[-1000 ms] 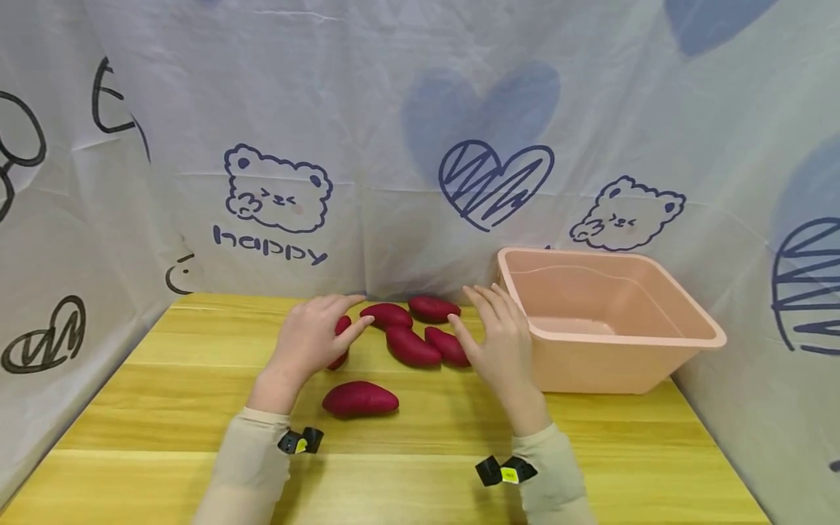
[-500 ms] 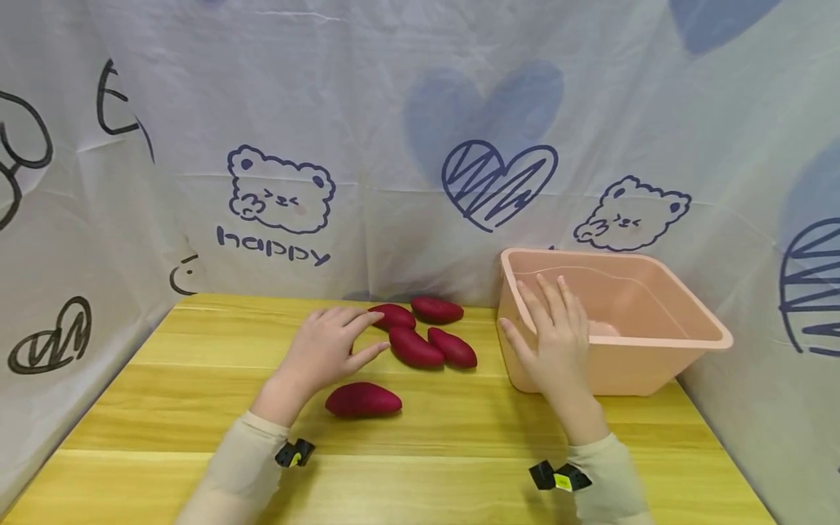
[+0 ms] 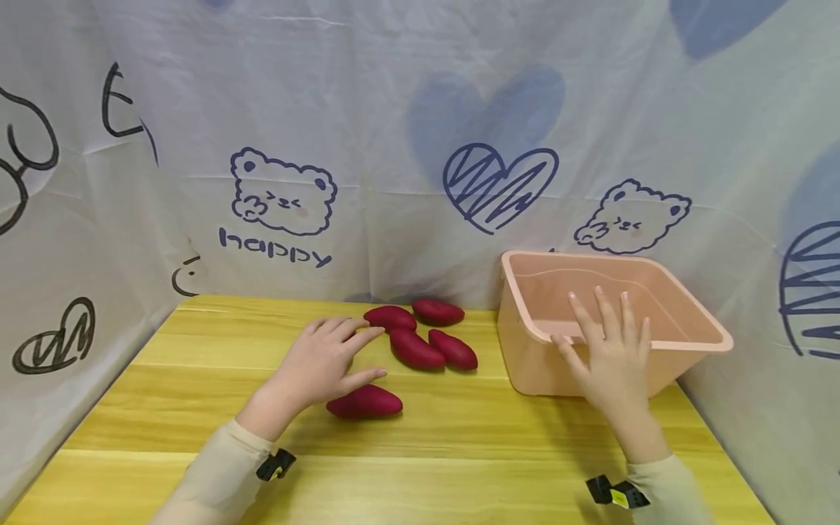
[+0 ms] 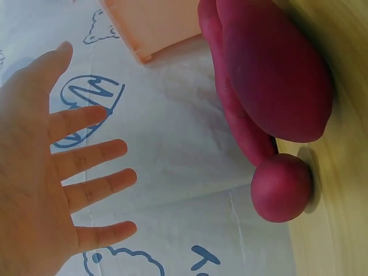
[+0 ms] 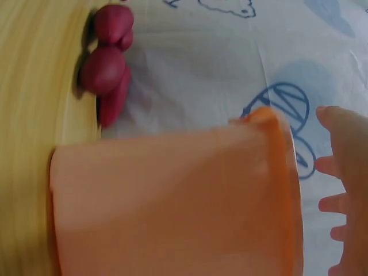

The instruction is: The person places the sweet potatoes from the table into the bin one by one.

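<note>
My left hand (image 3: 321, 364) hovers with relaxed fingers above the table, over the nearest purple sweet potato (image 3: 364, 402) and partly covering it. In the left wrist view this hand (image 4: 34, 167) holds nothing, its fingers spread apart from the large sweet potato (image 4: 276, 75) and a round-ended one (image 4: 282, 187). Behind it lie several more sweet potatoes (image 3: 416, 348) in a cluster. Over the front rim of the pink plastic bin (image 3: 525, 364) my right hand (image 3: 613, 372) is spread. The right wrist view has that hand (image 5: 351, 167) above the rim, touching nothing visible.
The wooden table (image 3: 459, 467) ends at a white printed cloth (image 3: 387, 240) hung behind and at both sides. The bin stands at the table's back right, its inside partly hidden by my right hand.
My right hand has moved right, from beside the cluster to over the bin. My left hand has come slightly nearer. A sweet potato earlier seen behind the left hand no longer shows in the head view.
</note>
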A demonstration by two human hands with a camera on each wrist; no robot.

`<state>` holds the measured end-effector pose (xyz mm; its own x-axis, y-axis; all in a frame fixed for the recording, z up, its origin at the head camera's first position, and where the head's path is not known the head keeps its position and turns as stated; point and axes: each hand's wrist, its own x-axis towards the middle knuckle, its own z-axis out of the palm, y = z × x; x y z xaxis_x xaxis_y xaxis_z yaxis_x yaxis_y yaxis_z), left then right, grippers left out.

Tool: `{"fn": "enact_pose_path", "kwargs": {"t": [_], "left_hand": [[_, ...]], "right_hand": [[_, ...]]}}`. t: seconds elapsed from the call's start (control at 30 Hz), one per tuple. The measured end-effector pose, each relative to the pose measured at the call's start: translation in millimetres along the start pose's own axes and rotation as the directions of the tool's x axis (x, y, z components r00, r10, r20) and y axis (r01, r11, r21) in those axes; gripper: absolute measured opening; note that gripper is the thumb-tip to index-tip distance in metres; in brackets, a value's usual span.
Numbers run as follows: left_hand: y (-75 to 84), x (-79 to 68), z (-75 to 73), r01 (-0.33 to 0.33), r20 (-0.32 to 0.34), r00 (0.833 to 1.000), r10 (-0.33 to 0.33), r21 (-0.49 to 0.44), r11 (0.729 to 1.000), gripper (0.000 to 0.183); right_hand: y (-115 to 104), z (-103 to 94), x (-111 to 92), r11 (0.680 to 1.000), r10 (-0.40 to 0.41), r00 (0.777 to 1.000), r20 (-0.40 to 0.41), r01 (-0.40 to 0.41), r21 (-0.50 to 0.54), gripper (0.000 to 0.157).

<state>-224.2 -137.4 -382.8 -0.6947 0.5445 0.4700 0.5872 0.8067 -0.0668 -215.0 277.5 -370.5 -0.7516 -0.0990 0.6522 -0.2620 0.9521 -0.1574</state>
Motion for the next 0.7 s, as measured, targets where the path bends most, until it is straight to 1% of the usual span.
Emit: {"fn": "enact_pose_path", "kwargs": {"t": [0.1, 0.2, 0.33, 0.5, 0.7], "left_hand": [[0.8, -1.6, 1.8, 0.02, 0.033, 0.999, -0.02, -0.02, 1.0, 0.063], [2.9, -2.8, 3.4, 0.037, 0.075, 0.997, -0.034, -0.032, 0.999, 0.066], [5.8, -5.5, 8.0, 0.048, 0.144, 0.989, -0.04, -0.052, 0.997, 0.07], [7.8, -9.0, 13.6, 0.065, 0.231, 0.972, -0.042, -0.092, 0.994, 0.072], [10.3, -12.2, 19.4, 0.098, 0.333, 0.942, -0.043, -0.151, 0.984, 0.071]], "right_hand": [[10.3, -3.9, -4.1, 0.998, 0.058, 0.996, 0.073, -0.056, -0.02, 0.065], [18.2, -5.7, -6.4, 0.994, 0.104, 0.986, 0.131, -0.1, -0.038, 0.065], [24.6, -5.8, -6.9, 0.99, 0.139, 0.973, 0.186, -0.131, -0.054, 0.064], [27.1, -5.5, -6.7, 0.987, 0.157, 0.961, 0.225, -0.148, -0.059, 0.063], [28.6, -5.2, -7.5, 0.986, 0.168, 0.952, 0.256, -0.16, -0.055, 0.062]]}}
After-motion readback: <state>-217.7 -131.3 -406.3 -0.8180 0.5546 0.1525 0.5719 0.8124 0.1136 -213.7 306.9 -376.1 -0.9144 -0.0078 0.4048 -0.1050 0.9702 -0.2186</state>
